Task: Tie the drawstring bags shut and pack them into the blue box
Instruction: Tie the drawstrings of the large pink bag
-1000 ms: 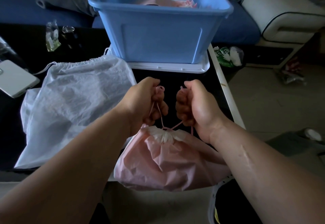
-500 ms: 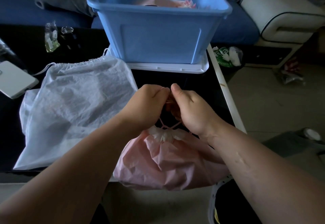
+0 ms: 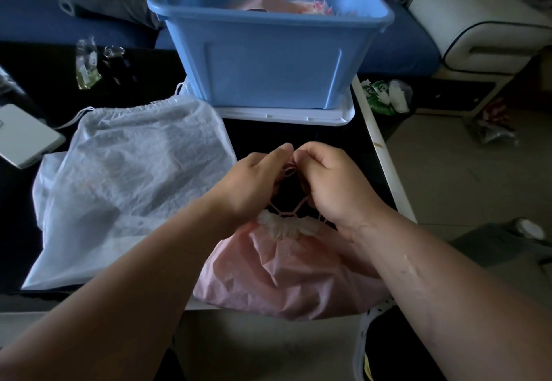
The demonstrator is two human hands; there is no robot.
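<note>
A pink drawstring bag (image 3: 286,273) lies at the table's near edge, its mouth gathered into a white ruffle (image 3: 283,228). Its pink drawstring (image 3: 289,169) runs up from the ruffle into both hands. My left hand (image 3: 254,183) and my right hand (image 3: 331,183) meet fingertip to fingertip above the bag, each pinching the cord. A white drawstring bag (image 3: 131,183) lies flat to the left, mouth toward the box. The blue box (image 3: 268,52) stands at the back on a white lid (image 3: 286,114), with pink bags (image 3: 277,2) inside.
A white flat device (image 3: 21,135) lies at the far left edge. Small clear packets (image 3: 86,64) sit on the dark table behind the white bag. The table's white right edge (image 3: 385,159) borders tiled floor. A sofa (image 3: 490,22) stands at the back right.
My hands were apart a second ago, each pulling a cord end outward. They have come together above the bag's mouth and now work the cord between their fingertips.
</note>
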